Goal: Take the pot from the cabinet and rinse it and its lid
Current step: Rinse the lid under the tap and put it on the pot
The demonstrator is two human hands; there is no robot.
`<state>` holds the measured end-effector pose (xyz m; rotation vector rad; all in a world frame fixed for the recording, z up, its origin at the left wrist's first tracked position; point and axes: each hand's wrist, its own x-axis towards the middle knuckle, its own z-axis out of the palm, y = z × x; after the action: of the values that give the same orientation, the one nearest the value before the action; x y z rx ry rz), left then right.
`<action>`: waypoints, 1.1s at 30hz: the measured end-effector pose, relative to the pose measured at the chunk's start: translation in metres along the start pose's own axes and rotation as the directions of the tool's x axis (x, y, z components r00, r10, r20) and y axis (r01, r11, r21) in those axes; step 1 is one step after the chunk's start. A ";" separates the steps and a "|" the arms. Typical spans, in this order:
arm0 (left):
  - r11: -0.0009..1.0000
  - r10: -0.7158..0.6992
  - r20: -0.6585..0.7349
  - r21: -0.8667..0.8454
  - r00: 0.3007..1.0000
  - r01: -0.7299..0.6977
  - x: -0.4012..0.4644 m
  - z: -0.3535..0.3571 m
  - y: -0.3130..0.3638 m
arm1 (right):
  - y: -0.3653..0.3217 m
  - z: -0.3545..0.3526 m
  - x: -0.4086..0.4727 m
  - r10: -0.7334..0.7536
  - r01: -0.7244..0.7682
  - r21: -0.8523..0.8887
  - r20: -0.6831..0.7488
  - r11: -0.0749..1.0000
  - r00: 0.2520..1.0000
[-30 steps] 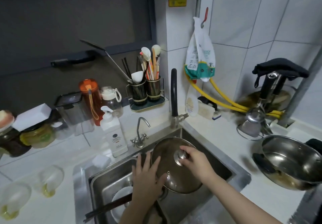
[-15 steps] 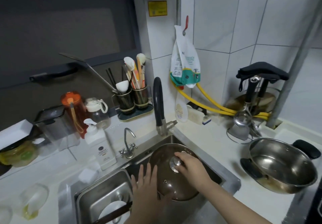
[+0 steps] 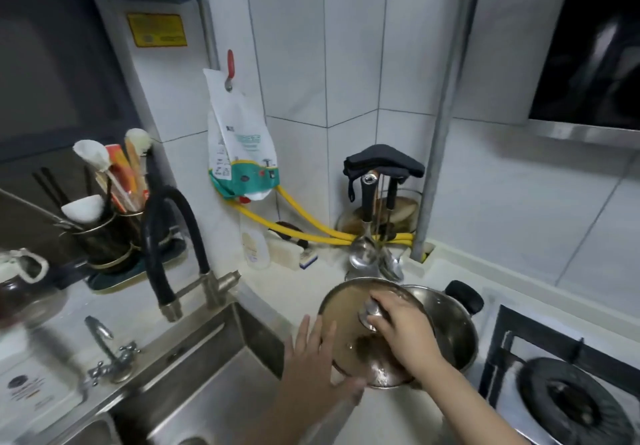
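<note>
In the head view, the right hand (image 3: 403,332) gripped the knob of the glass lid (image 3: 349,330), tilted over the pot (image 3: 446,327) just right of the sink (image 3: 207,368). The left hand (image 3: 313,365), fingers spread, touched the lid's near edge. Wet glass might have slipped and struck the pot's rim.

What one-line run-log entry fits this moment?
stage: lid to pot | right hand: grips knob of lid | left hand: open at lid's edge | lid: tilted over pot | pot: on counter beside sink
</note>
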<state>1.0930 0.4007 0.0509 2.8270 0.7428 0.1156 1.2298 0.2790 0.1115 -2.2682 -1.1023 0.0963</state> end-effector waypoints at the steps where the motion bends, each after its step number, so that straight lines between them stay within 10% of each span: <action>1: 1.000 0.005 0.020 -0.001 1.000 -0.005 0.011 0.004 0.011 | 0.012 -0.007 0.002 0.016 -0.016 -0.013 0.002 1.000 1.000; 33: 0.999 0.011 0.093 0.051 0.996 -0.016 0.077 0.079 0.082 | 0.130 -0.005 0.025 0.123 -0.123 -0.029 0.021 0.992 0.992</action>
<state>1.2095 0.3540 -0.0053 2.8638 0.7164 -0.0332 1.3376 0.2334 0.0489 -2.3643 -0.9801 0.1581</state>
